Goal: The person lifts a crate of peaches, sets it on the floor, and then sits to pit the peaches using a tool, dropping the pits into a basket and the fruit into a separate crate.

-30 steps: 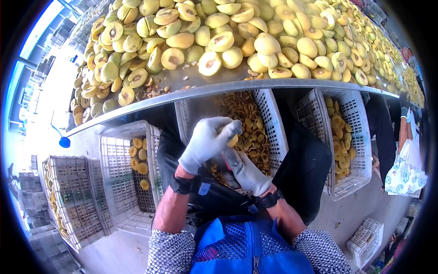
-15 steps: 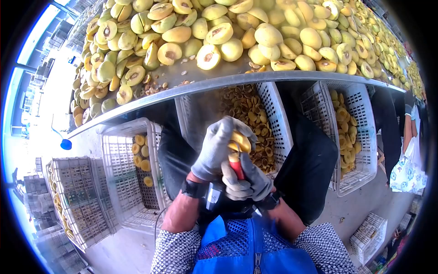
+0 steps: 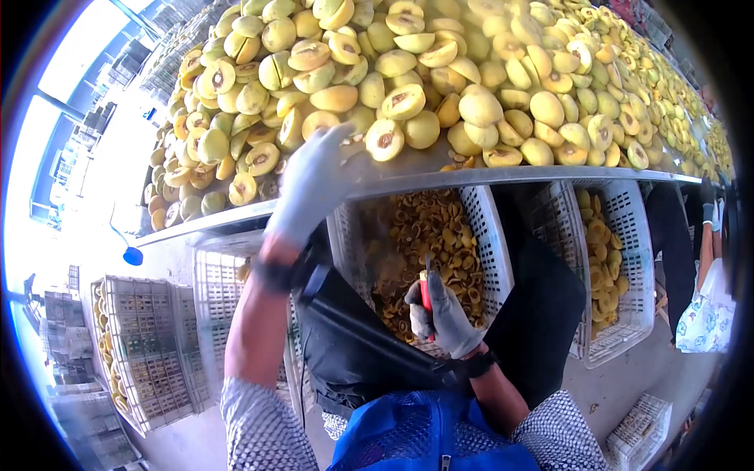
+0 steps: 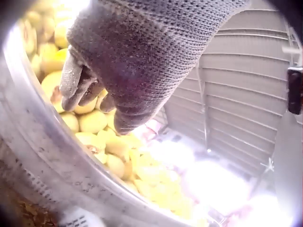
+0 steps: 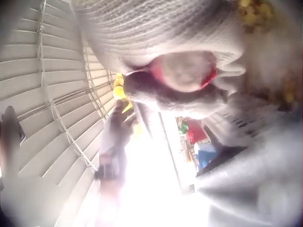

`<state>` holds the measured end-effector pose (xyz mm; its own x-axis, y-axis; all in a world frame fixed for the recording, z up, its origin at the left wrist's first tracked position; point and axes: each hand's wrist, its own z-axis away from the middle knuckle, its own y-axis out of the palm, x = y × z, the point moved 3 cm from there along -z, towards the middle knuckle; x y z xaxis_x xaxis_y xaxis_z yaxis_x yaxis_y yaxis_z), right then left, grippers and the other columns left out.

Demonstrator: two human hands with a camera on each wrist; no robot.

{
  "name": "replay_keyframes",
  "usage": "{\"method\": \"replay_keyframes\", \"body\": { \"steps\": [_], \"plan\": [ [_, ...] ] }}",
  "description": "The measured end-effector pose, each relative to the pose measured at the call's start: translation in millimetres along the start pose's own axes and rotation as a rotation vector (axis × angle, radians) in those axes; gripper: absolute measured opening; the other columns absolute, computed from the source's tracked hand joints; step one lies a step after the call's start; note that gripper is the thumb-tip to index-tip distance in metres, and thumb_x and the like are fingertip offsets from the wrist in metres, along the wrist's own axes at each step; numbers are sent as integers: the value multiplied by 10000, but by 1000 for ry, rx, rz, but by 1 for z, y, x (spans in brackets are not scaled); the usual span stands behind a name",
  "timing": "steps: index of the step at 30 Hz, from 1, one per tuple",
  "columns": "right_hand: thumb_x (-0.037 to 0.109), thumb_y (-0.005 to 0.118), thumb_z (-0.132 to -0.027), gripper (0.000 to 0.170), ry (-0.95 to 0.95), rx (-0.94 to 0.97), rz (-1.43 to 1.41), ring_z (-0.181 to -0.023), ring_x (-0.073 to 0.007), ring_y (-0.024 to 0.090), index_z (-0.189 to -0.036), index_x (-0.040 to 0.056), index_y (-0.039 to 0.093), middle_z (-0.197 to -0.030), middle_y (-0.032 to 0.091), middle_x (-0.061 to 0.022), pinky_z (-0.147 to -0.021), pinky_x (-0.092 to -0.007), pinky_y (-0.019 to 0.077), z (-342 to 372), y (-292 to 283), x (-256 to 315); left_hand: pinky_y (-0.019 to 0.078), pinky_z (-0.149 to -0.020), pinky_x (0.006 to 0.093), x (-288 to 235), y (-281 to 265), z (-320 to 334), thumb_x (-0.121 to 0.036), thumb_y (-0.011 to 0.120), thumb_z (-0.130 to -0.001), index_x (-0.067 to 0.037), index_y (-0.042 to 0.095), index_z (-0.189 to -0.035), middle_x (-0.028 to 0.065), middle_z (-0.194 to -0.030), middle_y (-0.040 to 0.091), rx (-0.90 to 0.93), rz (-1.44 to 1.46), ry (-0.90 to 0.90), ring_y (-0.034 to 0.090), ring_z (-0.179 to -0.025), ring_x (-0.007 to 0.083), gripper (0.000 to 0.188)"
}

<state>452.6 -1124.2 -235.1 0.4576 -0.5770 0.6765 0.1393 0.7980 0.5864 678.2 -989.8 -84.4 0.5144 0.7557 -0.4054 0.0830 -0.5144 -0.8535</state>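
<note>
My gloved left hand [image 3: 314,180] is stretched over the metal table's edge [image 3: 408,182], its fingertips near halved yellow fruit [image 3: 320,123]. In the left wrist view that hand [image 4: 137,56] has its fingers bent loosely downward above the fruit [image 4: 93,121], and nothing shows held in them. Over the crate of small brownish-yellow pieces [image 3: 448,235], my right hand [image 3: 448,314] grips a red-handled tool [image 3: 426,290] with a thin tip pointing away from me. Its red handle [image 5: 208,78] also shows within the glove [image 5: 161,38] in the right wrist view.
A large heap of fruit halves [image 3: 542,63] covers the table. White crates stand below it at the left [image 3: 149,345] and right [image 3: 640,275], the right one holding fruit halves. Another person's arm and a patterned bag [image 3: 703,318] are at the far right.
Both hands were together at a fruit piece above the crate. The left has moved up and left to the table, without that piece visible; the right stays low with the tool.
</note>
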Motion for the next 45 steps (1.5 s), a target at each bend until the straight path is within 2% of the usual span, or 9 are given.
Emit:
{"method": "replay_keyframes", "body": {
  "steps": [4,7,12,20,21,30,35,39,45],
  "plan": [
    [691,435,-964,661,-48,-49,55,-416,-78,410,-946,43,565,-559,481,13,-408,-242,345,10,-11,6,529,-852,382,9,62,-50,-271,799,-778,-19,597,-1290,234,-1061,686,253,94,103,676,-976,320,605],
    [620,451,-998,602,-104,-81,128,-424,-68,425,-960,34,583,-576,499,19,-415,-232,342,11,0,29,527,-830,338,1,57,-43,-235,806,-778,-9,578,-1296,187,-1009,684,282,298,-115,670,-936,238,609],
    [409,534,-1039,384,-337,28,137,-524,-33,433,-1009,33,606,-658,516,27,-480,-202,339,8,41,90,473,-991,359,-29,8,27,-337,713,-875,-73,546,-1346,165,-1251,655,8,689,-92,634,-1142,259,565],
    [292,467,-1075,292,-858,-165,896,-550,-42,421,-964,53,592,-659,487,45,-503,-226,358,-8,48,81,478,-849,251,-56,44,94,-414,555,-1028,-33,618,-1192,27,-1017,641,-81,1146,-238,564,-935,84,419],
    [321,466,-1075,316,-580,-75,675,-529,-46,421,-932,62,577,-647,497,45,-486,-225,353,-8,45,73,479,-870,259,-57,48,96,-390,561,-1030,-27,623,-1178,36,-1036,643,-99,1194,-233,570,-952,90,396],
    [329,493,-1057,358,-195,11,458,-538,-116,539,-969,-4,593,-641,559,-34,-511,-284,425,-5,42,76,462,-806,223,-64,65,110,-306,533,-1047,-36,615,-1196,10,-1052,617,-246,968,-233,537,-885,57,319],
    [425,466,-1052,421,-319,11,638,-449,-97,481,-948,37,593,-624,549,-26,-445,-260,366,-10,19,51,465,-765,233,-52,70,104,-369,549,-1027,-16,686,-1043,10,-860,634,91,969,-262,556,-819,70,379],
    [591,429,-1016,545,-44,64,403,-415,-85,427,-939,68,563,-590,502,-1,-411,-256,322,7,23,44,496,-791,263,-34,71,85,-537,552,-987,17,675,-1092,45,-948,679,739,829,-205,594,-844,97,578],
    [662,425,-985,595,174,230,4,-408,-75,353,-963,81,548,-557,406,33,-407,-244,288,19,25,39,529,-841,282,-57,84,119,-459,618,-972,30,675,-1139,94,-1014,713,237,1320,-421,669,-897,152,520]
  ]
}}
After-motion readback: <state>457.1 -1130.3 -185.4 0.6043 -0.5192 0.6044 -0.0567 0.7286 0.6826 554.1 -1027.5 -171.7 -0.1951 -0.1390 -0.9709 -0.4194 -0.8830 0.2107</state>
